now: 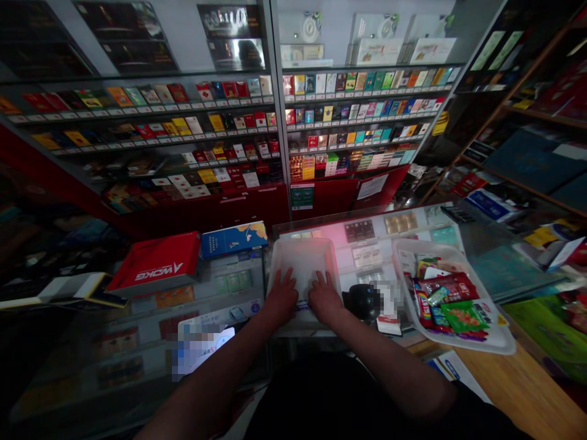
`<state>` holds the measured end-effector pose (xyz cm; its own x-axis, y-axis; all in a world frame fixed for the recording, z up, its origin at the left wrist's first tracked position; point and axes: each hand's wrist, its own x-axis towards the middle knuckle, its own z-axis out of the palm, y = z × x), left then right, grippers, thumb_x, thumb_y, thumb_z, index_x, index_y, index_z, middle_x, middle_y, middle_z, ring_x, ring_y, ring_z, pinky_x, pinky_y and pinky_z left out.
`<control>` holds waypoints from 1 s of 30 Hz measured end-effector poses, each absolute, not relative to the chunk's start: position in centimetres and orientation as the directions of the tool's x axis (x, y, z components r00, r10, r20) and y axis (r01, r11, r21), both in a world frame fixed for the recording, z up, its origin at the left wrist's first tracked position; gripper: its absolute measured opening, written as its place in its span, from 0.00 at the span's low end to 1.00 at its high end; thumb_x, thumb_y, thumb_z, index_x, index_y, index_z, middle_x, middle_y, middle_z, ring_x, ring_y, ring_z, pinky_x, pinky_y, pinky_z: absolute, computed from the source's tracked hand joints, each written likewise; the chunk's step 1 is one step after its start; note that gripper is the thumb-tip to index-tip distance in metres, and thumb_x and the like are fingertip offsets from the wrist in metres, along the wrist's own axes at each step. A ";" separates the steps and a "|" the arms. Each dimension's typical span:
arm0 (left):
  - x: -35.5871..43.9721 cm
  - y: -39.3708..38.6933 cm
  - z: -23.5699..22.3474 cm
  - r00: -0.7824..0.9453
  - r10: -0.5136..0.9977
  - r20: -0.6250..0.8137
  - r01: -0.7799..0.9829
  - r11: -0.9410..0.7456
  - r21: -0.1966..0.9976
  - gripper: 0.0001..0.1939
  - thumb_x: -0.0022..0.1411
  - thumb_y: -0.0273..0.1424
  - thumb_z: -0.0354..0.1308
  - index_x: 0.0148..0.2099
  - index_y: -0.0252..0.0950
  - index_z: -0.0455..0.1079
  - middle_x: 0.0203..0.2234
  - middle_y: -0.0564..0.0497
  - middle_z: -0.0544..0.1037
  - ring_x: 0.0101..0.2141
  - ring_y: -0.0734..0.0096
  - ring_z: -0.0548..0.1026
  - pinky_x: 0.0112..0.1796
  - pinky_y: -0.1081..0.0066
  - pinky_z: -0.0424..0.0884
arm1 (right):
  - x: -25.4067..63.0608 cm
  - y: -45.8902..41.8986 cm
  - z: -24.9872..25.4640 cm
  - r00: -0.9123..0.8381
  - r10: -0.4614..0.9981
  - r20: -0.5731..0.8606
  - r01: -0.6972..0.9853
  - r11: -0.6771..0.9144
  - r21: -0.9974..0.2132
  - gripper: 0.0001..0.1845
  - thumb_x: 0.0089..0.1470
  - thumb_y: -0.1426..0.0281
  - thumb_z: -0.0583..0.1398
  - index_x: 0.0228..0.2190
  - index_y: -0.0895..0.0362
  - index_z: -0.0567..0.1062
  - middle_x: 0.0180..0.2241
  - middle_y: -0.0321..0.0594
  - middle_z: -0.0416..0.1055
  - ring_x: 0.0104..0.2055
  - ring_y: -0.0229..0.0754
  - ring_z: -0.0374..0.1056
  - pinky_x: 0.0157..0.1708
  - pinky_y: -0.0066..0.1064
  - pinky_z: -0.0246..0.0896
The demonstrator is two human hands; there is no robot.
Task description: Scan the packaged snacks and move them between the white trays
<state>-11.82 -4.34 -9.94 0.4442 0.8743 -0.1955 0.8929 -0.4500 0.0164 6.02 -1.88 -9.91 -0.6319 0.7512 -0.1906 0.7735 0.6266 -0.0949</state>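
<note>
We rest our left hand (282, 297) and right hand (325, 298) in a white tray (303, 245), fingers spread, holding nothing, just beside a tray of snacks (440, 249).

Dim light, pink glare, warped edges

Cigarette packs (367, 104) fill the glass shelves at twelve o'clock, above a red cabinet (229, 211), with wooden shelves (499, 104) at two o'clock. A red box (156, 261) and a blue carton (233, 239) lie on the glass counter (238, 311) at ten o'clock. At three o'clock, a white tray (440, 249) holds heaped snack packets (452, 299).
</note>
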 end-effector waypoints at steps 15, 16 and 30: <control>-11.4 -3.9 -10.7 0.385 0.909 -0.162 0.915 -0.399 -0.063 0.14 0.65 0.26 0.54 0.42 0.34 0.82 0.53 0.36 0.77 0.70 0.40 0.54 0.67 0.35 0.41 | 5.7 -0.8 -10.4 -0.651 0.730 -0.208 0.751 0.659 -0.037 0.18 0.62 0.73 0.55 0.43 0.62 0.84 0.56 0.61 0.73 0.72 0.67 0.47 0.69 0.64 0.33; -11.4 -3.8 -10.5 0.368 0.917 -0.155 0.923 -0.380 -0.057 0.14 0.65 0.26 0.54 0.41 0.34 0.82 0.53 0.37 0.78 0.70 0.41 0.54 0.67 0.35 0.40 | 5.8 -0.7 -10.3 -0.647 0.734 -0.207 0.754 0.655 -0.034 0.18 0.62 0.73 0.55 0.44 0.63 0.84 0.56 0.61 0.73 0.72 0.67 0.47 0.69 0.64 0.32; -14.2 -3.0 -5.4 0.229 0.971 -0.066 0.972 -0.224 0.065 0.15 0.64 0.25 0.54 0.40 0.41 0.82 0.63 0.46 0.72 0.70 0.40 0.52 0.65 0.30 0.42 | 8.4 1.2 -5.7 -0.557 0.827 -0.078 0.830 0.548 -0.106 0.21 0.61 0.78 0.51 0.49 0.67 0.78 0.54 0.62 0.72 0.73 0.64 0.44 0.69 0.62 0.29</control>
